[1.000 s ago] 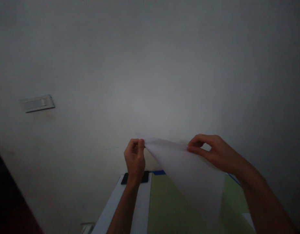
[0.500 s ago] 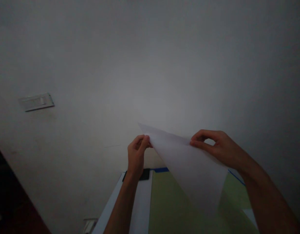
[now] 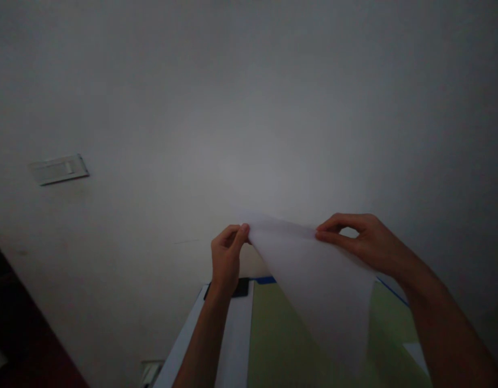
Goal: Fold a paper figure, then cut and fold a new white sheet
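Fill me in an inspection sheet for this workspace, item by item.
Surface: green top with a white strip along its left.
Job's things: thin white sheet, raised and slanting; whether its lower end touches the surface, cannot tell.
Clutter: dark flat object at the far left; white piece at right.
Hands: left hand and right hand each have a pinching grip on the sheet's upper part.
Cables: nothing seen.
Surroundings: pale wall with a plate; dim light.

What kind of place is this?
Probably a room indoors, maybe somebody's home: there's a plain wall, what looks like a switch plate on it, and a green-and-white tabletop below.
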`<action>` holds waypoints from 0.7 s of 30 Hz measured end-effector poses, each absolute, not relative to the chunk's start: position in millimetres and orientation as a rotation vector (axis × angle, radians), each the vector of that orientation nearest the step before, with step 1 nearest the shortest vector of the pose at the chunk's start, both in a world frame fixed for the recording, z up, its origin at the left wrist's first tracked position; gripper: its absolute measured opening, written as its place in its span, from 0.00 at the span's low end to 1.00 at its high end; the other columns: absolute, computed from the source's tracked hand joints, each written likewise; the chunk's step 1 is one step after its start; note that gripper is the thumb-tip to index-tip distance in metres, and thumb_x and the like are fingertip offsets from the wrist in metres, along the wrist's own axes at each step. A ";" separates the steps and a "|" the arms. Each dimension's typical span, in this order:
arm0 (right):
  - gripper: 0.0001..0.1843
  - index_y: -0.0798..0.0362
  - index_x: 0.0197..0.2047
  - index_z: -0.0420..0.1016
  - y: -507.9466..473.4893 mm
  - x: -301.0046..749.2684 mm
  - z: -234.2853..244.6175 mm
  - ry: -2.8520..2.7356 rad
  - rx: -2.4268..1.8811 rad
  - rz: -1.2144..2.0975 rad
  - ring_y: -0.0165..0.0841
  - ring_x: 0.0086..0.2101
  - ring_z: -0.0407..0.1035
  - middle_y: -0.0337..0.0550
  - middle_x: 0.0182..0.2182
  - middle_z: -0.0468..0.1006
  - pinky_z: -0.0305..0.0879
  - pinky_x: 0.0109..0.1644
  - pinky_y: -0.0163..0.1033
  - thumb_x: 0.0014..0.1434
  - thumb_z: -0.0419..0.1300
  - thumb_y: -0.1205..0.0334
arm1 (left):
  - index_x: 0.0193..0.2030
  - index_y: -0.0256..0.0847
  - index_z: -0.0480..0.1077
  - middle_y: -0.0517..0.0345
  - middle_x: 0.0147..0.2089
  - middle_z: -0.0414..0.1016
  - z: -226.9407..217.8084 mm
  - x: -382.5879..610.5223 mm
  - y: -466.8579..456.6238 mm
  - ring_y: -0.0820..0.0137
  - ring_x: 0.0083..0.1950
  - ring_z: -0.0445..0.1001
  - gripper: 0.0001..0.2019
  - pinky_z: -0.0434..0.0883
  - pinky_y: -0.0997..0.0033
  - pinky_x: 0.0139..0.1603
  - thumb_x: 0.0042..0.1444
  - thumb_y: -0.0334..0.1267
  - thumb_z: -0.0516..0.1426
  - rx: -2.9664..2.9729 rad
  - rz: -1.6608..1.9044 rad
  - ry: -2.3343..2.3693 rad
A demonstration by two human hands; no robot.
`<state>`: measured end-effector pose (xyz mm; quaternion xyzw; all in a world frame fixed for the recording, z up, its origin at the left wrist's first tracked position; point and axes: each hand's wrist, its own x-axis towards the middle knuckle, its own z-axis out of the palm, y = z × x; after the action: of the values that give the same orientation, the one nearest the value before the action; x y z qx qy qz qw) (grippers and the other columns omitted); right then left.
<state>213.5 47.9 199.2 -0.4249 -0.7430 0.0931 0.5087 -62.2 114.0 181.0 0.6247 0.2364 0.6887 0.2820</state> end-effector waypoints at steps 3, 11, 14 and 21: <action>0.14 0.47 0.35 0.83 47.8 214.0 199.1 -1.783 -1.019 0.190 0.40 0.38 0.77 0.44 0.36 0.84 0.71 0.34 0.38 0.60 0.64 0.46 | 0.29 0.38 0.77 0.59 0.28 0.74 180.3 -63.7 115.0 0.72 0.32 0.71 0.13 0.68 0.72 0.37 0.57 0.45 0.65 1.689 1.869 0.661; 0.17 0.48 0.32 0.83 47.2 214.2 200.2 -1.769 -1.058 0.202 0.39 0.35 0.76 0.44 0.32 0.84 0.67 0.30 0.37 0.59 0.64 0.44 | 0.25 0.38 0.76 0.59 0.25 0.75 182.8 -66.1 112.2 0.73 0.29 0.72 0.13 0.68 0.73 0.33 0.55 0.43 0.67 1.772 1.875 0.706; 0.16 0.48 0.33 0.83 46.7 213.9 199.5 -1.745 -1.076 0.201 0.38 0.35 0.76 0.43 0.32 0.84 0.68 0.31 0.37 0.59 0.64 0.45 | 0.28 0.37 0.78 0.57 0.27 0.77 182.5 -64.5 112.3 0.71 0.31 0.73 0.12 0.70 0.72 0.35 0.54 0.44 0.67 1.738 1.865 0.707; 0.17 0.48 0.32 0.82 47.2 214.1 196.3 -1.704 -1.048 0.179 0.39 0.35 0.76 0.44 0.33 0.83 0.69 0.33 0.38 0.58 0.65 0.43 | 0.30 0.37 0.77 0.56 0.31 0.77 177.2 -53.6 108.4 0.70 0.34 0.73 0.15 0.72 0.70 0.38 0.57 0.49 0.65 1.671 1.687 0.637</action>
<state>214.1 47.2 196.3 -0.4405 -0.7157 0.0754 0.5368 -53.6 108.4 177.2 0.6405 0.2440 0.6465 0.3351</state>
